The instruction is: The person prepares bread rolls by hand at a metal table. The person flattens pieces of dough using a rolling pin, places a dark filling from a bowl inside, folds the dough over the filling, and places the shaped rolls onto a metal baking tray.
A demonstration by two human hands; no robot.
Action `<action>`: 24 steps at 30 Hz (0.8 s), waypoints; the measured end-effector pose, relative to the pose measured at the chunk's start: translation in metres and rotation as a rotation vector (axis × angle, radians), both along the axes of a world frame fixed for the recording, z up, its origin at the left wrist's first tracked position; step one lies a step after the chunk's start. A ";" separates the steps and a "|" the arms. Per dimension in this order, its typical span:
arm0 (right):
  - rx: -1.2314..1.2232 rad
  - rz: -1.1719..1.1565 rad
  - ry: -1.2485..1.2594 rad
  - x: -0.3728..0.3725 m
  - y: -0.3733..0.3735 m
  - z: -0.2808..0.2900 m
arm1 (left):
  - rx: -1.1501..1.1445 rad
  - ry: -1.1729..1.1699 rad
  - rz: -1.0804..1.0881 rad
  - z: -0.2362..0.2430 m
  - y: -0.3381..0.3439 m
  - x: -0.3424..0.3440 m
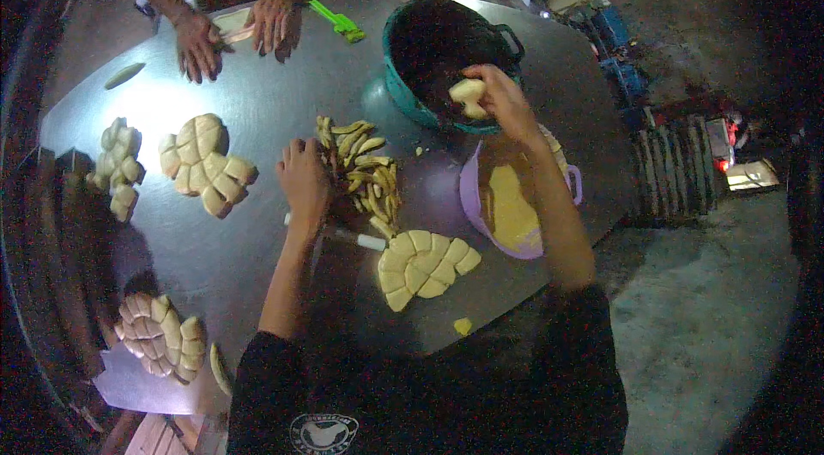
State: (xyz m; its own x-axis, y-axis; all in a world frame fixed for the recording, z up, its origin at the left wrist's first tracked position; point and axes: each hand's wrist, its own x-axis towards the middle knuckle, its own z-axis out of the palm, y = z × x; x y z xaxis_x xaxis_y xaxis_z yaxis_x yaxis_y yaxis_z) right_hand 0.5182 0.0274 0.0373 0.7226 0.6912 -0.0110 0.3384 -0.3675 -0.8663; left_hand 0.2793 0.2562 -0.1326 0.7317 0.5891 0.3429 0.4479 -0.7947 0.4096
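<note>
My right hand (505, 107) pinches a pale dough piece (469, 98) over the near rim of a teal basin (396, 87), whose inside is dark. My left hand (305, 173) lies with fingers slightly apart at the left edge of a heap of yellow-brown strips (371, 180) that look like sliced banana. A rolling pin (371, 242) with pale handles lies partly under my left forearm. Just to its right, a slab of dough cut into chunks (422, 264) rests on the metal table. Below my right forearm stands a purple basin (470, 189) holding a yellow powdery mass.
Across the metal table (257, 257), another person's hands (236, 34) press a flat strip beside a bright green tool (339, 21). More cut dough pieces (206, 161) lie at left, some (163, 336) near a pale sheet (159, 386). A yellow scrap (463, 326) sits near the front edge.
</note>
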 end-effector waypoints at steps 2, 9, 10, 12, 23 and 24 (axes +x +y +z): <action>-0.249 0.112 -0.185 0.038 0.027 -0.023 | -0.156 0.033 -0.015 0.010 -0.001 0.001; -0.818 0.389 -0.246 0.066 0.038 -0.070 | -0.918 -0.490 0.156 0.007 0.042 -0.039; -0.803 0.374 -0.153 0.061 0.042 -0.063 | -1.025 -0.551 0.205 0.013 0.041 -0.051; -0.780 0.318 0.015 0.051 0.032 -0.049 | -1.248 -0.657 0.269 0.047 0.031 -0.070; -0.545 0.280 0.255 0.061 0.022 -0.049 | -1.469 -0.323 0.132 0.073 -0.062 -0.137; -0.464 0.253 0.259 0.060 0.018 -0.048 | -1.479 -0.309 0.118 0.081 -0.068 -0.139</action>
